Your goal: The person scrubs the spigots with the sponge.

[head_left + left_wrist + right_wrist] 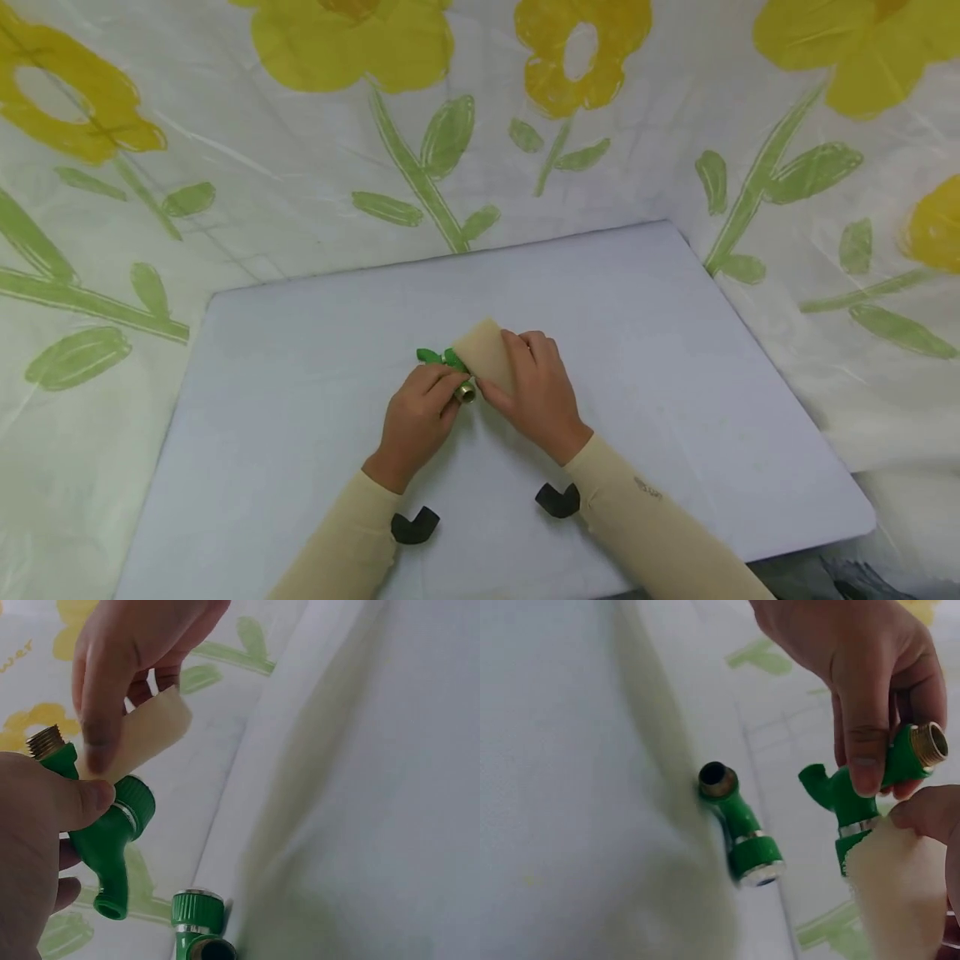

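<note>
Lettering (16, 656) in a yellowish tone is showing on the flowered backdrop (300, 133), with "wer" being legible. Five yellow flowers (360, 50), some cut off, are spreading across the head view. One green tap (109, 840) is being gripped by the left hand (414, 423), thumb and fingers closing around it; a second green tap (739, 817) is lying apart on the white table (300, 375), making two. The right hand (542, 398) is pinching one beige sheet (486, 352), which is overlapping the held tap's knob (846, 851).
</note>
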Available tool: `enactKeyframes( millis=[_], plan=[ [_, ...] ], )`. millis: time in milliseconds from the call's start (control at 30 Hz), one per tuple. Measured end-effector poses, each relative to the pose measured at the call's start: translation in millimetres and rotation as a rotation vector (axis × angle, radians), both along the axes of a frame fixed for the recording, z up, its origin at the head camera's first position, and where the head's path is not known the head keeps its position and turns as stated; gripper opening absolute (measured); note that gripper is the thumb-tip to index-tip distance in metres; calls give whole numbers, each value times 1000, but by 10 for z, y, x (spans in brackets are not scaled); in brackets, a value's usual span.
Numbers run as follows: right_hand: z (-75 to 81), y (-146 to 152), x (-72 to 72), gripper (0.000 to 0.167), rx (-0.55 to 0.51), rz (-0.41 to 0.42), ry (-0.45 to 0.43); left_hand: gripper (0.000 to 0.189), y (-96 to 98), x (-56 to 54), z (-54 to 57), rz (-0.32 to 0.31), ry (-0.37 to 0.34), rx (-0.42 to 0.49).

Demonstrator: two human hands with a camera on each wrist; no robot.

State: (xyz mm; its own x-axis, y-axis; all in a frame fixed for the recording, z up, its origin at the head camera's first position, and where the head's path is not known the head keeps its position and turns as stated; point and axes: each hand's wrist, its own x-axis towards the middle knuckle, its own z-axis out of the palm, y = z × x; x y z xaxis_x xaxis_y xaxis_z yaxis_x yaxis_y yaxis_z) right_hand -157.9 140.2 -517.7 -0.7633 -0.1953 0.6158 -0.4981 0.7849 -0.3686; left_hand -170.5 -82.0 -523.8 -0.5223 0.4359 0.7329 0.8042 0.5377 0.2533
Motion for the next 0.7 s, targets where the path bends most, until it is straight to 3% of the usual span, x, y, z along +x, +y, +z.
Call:
enactKeyframes(
  millis=[267, 467, 700],
  plan=[
    [-52, -37, 62, 73, 9, -5, -5, 21, -47, -45, 24, 20, -28, 40],
    [-7, -53, -9, 72, -3, -2, 24, 19, -2, -38, -20, -7, -18, 48],
    [-62, -83, 59, 70, 14, -46, -2, 19, -2, -26, -1, 39, -5, 86]
  ],
)
